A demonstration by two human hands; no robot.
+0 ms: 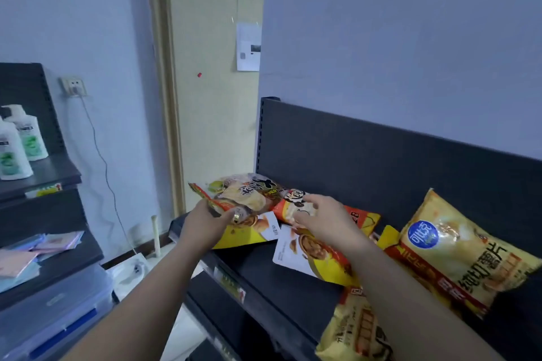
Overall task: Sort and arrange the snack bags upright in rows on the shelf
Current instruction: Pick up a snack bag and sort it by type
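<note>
Dim bluish light, perhaps motion-blurred

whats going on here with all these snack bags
A person is sorting snack bags on a dark shelf. The left hand grips the edge of a crisp bag at the shelf's left end. The right hand is on the orange bag beside it; whether it grips is unclear. Most bags lie flat in a jumble. Only the yellow chip bag on the right leans against the back panel. No rows yet.
</note>
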